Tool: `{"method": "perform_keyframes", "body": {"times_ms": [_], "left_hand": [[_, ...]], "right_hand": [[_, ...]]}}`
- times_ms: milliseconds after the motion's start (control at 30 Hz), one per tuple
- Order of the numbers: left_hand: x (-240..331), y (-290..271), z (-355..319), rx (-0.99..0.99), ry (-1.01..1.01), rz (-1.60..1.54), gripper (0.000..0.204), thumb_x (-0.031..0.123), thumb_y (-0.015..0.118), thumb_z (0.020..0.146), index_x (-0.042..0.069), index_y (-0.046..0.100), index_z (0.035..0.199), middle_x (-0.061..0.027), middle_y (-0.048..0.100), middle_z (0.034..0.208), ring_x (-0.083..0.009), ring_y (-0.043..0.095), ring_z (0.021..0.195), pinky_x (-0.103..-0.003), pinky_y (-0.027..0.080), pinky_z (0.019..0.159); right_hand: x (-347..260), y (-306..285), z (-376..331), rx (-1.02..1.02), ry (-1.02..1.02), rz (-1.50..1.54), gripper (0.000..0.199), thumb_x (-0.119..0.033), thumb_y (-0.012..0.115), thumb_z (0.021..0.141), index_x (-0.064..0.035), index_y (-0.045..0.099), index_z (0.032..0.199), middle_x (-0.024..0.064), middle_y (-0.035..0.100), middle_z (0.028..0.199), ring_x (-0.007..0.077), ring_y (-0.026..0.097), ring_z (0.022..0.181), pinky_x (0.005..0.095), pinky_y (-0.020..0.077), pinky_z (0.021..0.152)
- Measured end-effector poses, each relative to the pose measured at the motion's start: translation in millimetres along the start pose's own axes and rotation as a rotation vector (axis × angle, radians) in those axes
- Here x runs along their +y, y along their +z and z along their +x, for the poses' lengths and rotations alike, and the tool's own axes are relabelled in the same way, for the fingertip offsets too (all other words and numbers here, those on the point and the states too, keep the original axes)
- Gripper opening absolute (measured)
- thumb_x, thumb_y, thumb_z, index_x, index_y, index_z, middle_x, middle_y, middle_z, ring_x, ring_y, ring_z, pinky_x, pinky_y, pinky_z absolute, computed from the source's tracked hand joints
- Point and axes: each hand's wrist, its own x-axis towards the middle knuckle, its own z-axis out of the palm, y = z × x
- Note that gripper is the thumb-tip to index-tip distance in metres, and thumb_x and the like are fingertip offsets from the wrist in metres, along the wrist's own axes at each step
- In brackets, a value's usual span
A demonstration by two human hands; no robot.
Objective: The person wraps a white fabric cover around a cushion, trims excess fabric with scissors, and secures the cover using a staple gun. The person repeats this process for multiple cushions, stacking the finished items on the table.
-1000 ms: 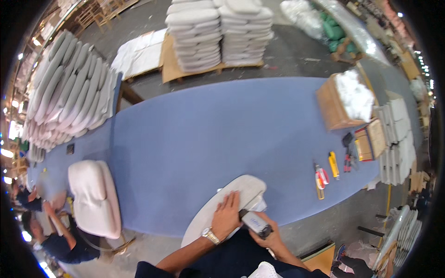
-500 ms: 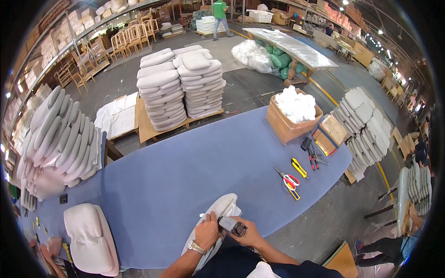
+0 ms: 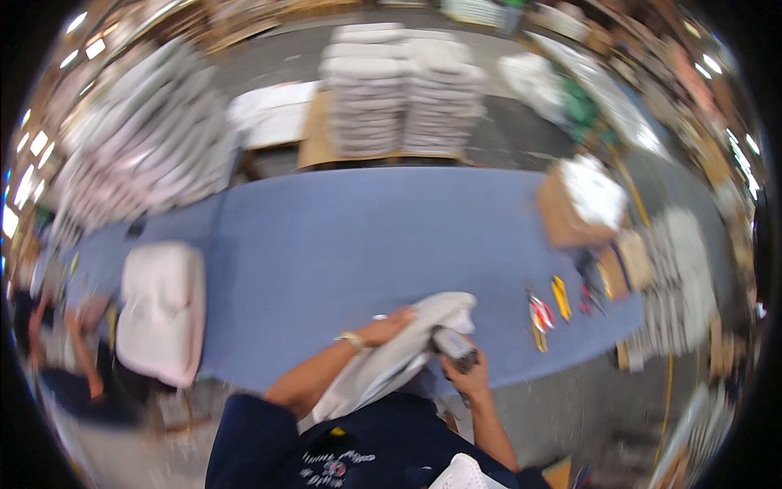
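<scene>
A pale grey padded cushion (image 3: 383, 368) stands tilted on its edge, against my dark shirt at the near edge of the blue table (image 3: 350, 236). My left hand (image 3: 389, 328) grips its upper left side, fingers partly hidden and blurred. In my right hand (image 3: 468, 375) is a grey and black staple gun (image 3: 454, 346), its front end close to the cushion's right side. Whether it touches the cushion cannot be told.
Red-handled scissors (image 3: 539, 314), a yellow cutter (image 3: 561, 297) and dark pliers (image 3: 590, 287) lie at right. Behind them stands a box of white stuffing (image 3: 570, 208). Another cushion (image 3: 163, 314) lies at left, near a co-worker's arms (image 3: 85, 350). Stacked cushions (image 3: 399, 90) stand beyond the table.
My view has swung left and is blurred. The cushion is now tipped up more steeply. My left hand has shifted along its side, and the staple gun has come away to the right.
</scene>
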Motion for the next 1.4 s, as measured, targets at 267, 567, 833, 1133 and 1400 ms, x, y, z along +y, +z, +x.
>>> {"method": "perform_keyframes", "body": {"times_ms": [267,567,833,1133,1400], "left_hand": [[37,19,-22,-0.004,-0.022,0.164,0.082,0.067,0.031,0.106,0.016,0.017,0.168,-0.0192,0.016,0.173,-0.0364,0.003,0.161,-0.054,0.009,0.129],[68,46,-44,0.279,0.026,0.503,0.083,0.034,0.067,0.095,0.0,0.028,0.16,-0.0292,0.038,0.16,-0.0462,0.038,0.148,-0.053,0.039,0.117],[78,36,-46,0.267,-0.055,0.561,0.083,0.028,0.07,0.094,-0.005,0.029,0.158,-0.0289,0.04,0.159,-0.0447,0.043,0.145,-0.054,0.046,0.112],[85,45,-44,0.34,-0.037,0.571,0.083,0.018,0.075,0.088,-0.006,0.033,0.155,-0.0305,0.044,0.156,-0.0456,0.046,0.143,-0.056,0.047,0.111],[87,43,-45,0.352,-0.021,0.567,0.081,0.015,0.074,0.086,-0.006,0.035,0.154,-0.0301,0.044,0.156,-0.0453,0.046,0.143,-0.057,0.047,0.111]], "right_hand": [[-7,-12,12,-0.037,-0.033,-0.295,0.041,-0.012,0.078,0.087,0.0044,0.066,0.123,0.0143,0.074,0.113,0.0207,0.07,0.103,0.0341,0.0531,0.093],[-25,-12,7,-0.061,-0.115,-0.279,0.064,-0.008,0.078,0.078,-0.0029,0.061,0.14,0.0187,0.073,0.124,0.0241,0.073,0.111,0.0333,0.0545,0.095],[-36,-5,5,-0.106,-0.062,-0.224,0.065,-0.012,0.078,0.078,-0.0038,0.062,0.14,0.0186,0.072,0.128,0.0284,0.073,0.113,0.035,0.055,0.096],[-62,0,16,-0.145,0.057,-0.275,0.059,-0.006,0.073,0.079,-0.0016,0.063,0.137,0.0168,0.073,0.122,0.0247,0.074,0.107,0.0326,0.0554,0.092],[-57,1,11,-0.139,-0.03,-0.321,0.056,-0.003,0.074,0.08,0.0023,0.062,0.135,0.0192,0.071,0.123,0.0252,0.072,0.112,0.0327,0.0535,0.096]]}}
